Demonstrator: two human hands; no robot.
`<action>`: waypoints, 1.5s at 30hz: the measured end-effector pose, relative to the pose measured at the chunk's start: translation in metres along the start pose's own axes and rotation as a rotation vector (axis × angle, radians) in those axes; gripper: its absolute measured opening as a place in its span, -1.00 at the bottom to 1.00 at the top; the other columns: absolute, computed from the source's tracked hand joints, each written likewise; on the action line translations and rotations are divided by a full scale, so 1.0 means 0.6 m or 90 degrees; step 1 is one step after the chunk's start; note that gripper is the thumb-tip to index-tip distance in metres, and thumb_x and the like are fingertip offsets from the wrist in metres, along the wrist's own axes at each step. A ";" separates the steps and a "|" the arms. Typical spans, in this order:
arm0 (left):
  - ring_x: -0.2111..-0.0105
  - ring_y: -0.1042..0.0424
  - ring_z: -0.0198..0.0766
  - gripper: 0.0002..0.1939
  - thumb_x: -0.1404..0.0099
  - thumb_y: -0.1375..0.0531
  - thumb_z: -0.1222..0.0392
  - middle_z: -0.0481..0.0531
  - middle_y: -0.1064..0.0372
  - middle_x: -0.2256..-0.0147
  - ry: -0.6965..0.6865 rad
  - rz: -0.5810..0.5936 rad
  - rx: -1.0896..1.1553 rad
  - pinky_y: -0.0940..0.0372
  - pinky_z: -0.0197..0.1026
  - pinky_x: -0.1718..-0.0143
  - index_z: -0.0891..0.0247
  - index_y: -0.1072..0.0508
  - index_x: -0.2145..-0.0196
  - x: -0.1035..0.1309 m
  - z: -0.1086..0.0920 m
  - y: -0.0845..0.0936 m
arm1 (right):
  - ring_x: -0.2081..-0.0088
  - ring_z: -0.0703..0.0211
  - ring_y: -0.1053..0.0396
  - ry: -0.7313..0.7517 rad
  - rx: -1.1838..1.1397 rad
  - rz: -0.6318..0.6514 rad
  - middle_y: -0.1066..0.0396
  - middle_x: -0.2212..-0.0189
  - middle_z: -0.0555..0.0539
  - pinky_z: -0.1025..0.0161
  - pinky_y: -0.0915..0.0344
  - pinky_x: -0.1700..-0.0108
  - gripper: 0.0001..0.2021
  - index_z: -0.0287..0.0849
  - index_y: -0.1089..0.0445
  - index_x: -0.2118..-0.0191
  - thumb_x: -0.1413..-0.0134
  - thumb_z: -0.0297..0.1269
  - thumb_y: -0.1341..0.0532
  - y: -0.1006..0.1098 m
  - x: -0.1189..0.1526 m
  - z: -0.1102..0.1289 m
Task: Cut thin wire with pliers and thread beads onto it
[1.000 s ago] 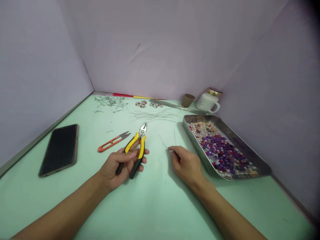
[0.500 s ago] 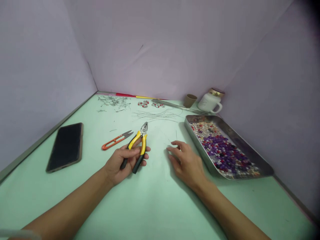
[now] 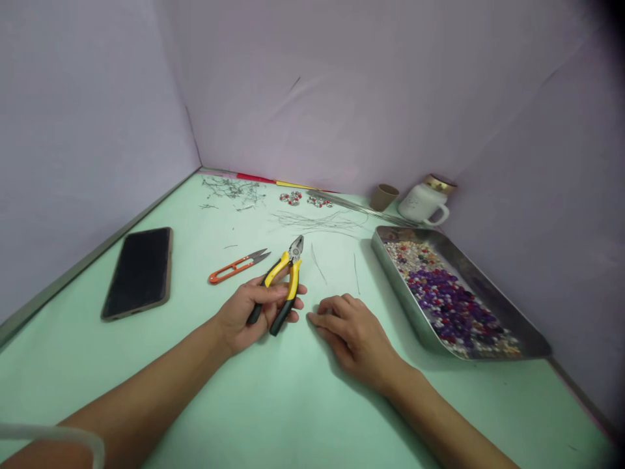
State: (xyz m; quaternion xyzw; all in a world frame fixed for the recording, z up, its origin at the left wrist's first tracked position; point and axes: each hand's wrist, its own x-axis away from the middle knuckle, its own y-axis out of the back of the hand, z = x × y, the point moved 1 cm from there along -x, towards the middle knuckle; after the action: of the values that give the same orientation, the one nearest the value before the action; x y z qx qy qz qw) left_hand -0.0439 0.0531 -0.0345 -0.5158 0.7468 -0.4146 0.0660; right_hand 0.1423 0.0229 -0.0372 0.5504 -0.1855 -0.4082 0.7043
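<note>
One phone (image 3: 138,273), flat dark rectangle. One pair of snips (image 3: 237,266), orange frame, pointed metal blades. My left hand (image 3: 254,316) grasps one pair of pliers (image 3: 293,273) above the green table (image 3: 288,404): smooth yellow-black grips spread, metal nose aimed away from me, long axis tipped slightly right. Two thin single wires (image 3: 357,273), roughly lengthwise, lie beyond my right hand (image 3: 354,332), which is released, fingers loosely bent. One metal tray (image 3: 398,286), rounded corners, glossy purple, red, pale beads (image 3: 444,299), too many to count.
</note>
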 end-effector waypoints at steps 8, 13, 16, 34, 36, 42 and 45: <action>0.40 -0.38 -0.24 -0.64 -0.07 -0.09 0.46 0.17 -0.38 0.28 -0.006 0.013 -0.002 -0.30 -0.18 0.39 0.32 -0.31 0.13 0.004 -0.001 0.000 | 0.43 0.24 -0.23 -0.022 0.107 0.114 -0.31 0.46 -0.03 0.28 -0.03 0.37 -0.86 -0.21 -0.32 0.41 -0.05 -0.45 -0.03 0.006 -0.041 0.001; 0.38 -0.38 -0.22 -0.62 -0.08 -0.09 0.46 0.18 -0.36 0.26 -0.012 0.023 0.001 -0.29 -0.19 0.41 0.32 -0.27 0.10 0.001 0.003 0.001 | 0.43 0.19 -0.22 0.013 0.163 0.099 -0.30 0.46 -0.06 0.26 -0.01 0.38 -0.87 -0.22 -0.28 0.40 0.00 -0.48 -0.01 0.005 -0.033 -0.004; 0.41 -0.38 -0.23 -0.65 -0.07 -0.09 0.46 0.17 -0.36 0.29 -0.012 0.035 0.002 -0.28 -0.18 0.41 0.35 -0.28 0.14 -0.001 0.006 0.001 | 0.46 0.20 -0.19 -0.003 0.141 -0.015 -0.29 0.47 -0.07 0.28 -0.02 0.41 -0.86 -0.21 -0.24 0.39 0.00 -0.50 0.03 0.042 -0.071 -0.005; 0.42 -0.35 -0.27 -0.78 -0.06 -0.10 0.46 0.11 -0.32 0.33 -0.007 0.057 -0.017 -0.28 -0.17 0.36 0.37 -0.32 0.28 -0.002 0.006 0.003 | 0.43 0.18 -0.33 -0.373 0.061 -0.107 -0.43 0.47 -0.01 0.31 -0.11 0.42 -0.82 -0.11 -0.40 0.36 0.01 -0.21 -0.08 0.067 -0.127 -0.058; 0.40 -0.35 -0.27 -0.79 -0.06 -0.11 0.44 0.13 -0.32 0.30 -0.011 0.045 -0.035 -0.28 -0.18 0.35 0.36 -0.32 0.28 0.000 0.006 0.001 | 0.42 0.19 -0.33 -0.375 0.040 -0.082 -0.43 0.45 -0.01 0.32 -0.09 0.43 -0.79 -0.11 -0.39 0.36 0.02 -0.14 -0.09 0.038 -0.105 -0.057; 0.39 -0.35 -0.26 -0.78 -0.07 -0.11 0.43 0.12 -0.32 0.30 -0.029 0.041 -0.087 -0.27 -0.19 0.35 0.35 -0.33 0.27 0.007 0.008 -0.002 | 0.37 0.15 -0.33 -0.384 0.182 -0.058 -0.38 0.36 -0.09 0.29 -0.03 0.45 -0.79 -0.17 -0.34 0.38 -0.05 -0.21 -0.02 -0.007 -0.122 -0.053; 0.39 -0.35 -0.27 -0.77 -0.07 -0.11 0.44 0.11 -0.32 0.31 -0.029 0.045 -0.099 -0.27 -0.20 0.35 0.34 -0.33 0.26 0.008 0.007 -0.002 | 0.37 0.14 -0.33 -0.363 0.211 -0.032 -0.37 0.36 -0.14 0.29 -0.02 0.45 -0.82 -0.23 -0.31 0.35 -0.08 -0.32 0.01 -0.002 -0.122 -0.050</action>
State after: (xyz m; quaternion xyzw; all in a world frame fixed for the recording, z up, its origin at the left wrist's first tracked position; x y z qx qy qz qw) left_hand -0.0430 0.0465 -0.0346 -0.5019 0.7929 -0.3408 0.0573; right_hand 0.1194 0.0989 -0.0342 0.5251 -0.4255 -0.5275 0.5147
